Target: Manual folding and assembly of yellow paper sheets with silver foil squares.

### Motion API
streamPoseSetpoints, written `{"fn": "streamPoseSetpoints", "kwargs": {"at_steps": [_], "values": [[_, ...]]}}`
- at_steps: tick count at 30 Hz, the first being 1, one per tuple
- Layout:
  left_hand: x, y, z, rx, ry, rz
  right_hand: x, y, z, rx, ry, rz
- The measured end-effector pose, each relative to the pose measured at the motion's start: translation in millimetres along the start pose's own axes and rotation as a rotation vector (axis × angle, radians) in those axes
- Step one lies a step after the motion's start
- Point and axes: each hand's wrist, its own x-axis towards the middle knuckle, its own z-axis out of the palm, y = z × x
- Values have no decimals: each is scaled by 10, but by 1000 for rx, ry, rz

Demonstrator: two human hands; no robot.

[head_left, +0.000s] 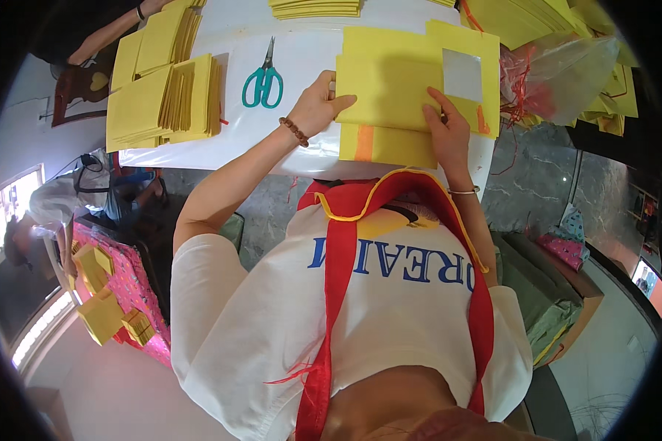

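On the near edge of the white bench (287, 66), the left hand (318, 103) grips the folded yellow paper (390, 92) at its left edge, fingers closed over it. The right hand (446, 128) presses flat on it, fingers spread. The paper's long axis runs left to right.
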Motion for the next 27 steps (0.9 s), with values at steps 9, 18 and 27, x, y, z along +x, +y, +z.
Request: {"fn": "streamPoseSetpoints", "kwargs": {"at_steps": [9, 18, 27], "values": [[-3, 101, -43, -51, 16, -74, 35, -5, 18, -42, -2, 40], [96, 438, 478, 909, 240, 834, 31, -97, 21, -78, 10, 51], [127, 226, 621, 1039, 165, 788, -161, -65, 3, -359, 138, -277]]}}
